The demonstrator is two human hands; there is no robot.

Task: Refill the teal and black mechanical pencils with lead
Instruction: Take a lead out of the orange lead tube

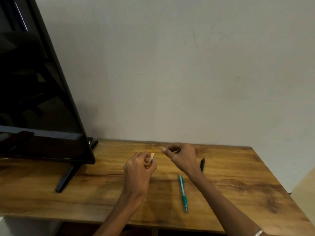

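Head view | slim teal plastic mechanical pencil (pixel 183 193) flat on wooden bench (pixel 238 176), black pencil (pixel 202 164) behind right hand (pixel 180 156) | left hand (pixel 139 169) grips small orange lead case (pixel 151 159); right pinches, contents unclear | leads likely brittle: hold lightly.

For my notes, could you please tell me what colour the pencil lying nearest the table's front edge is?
Teal, seen in the head view: the pencil lies untouched on the table.

A grained, matt wooden table (pixel 230 167) carries a glossy black screen (pixel 34 82) and a shiny plastic teal pencil (pixel 182 189).
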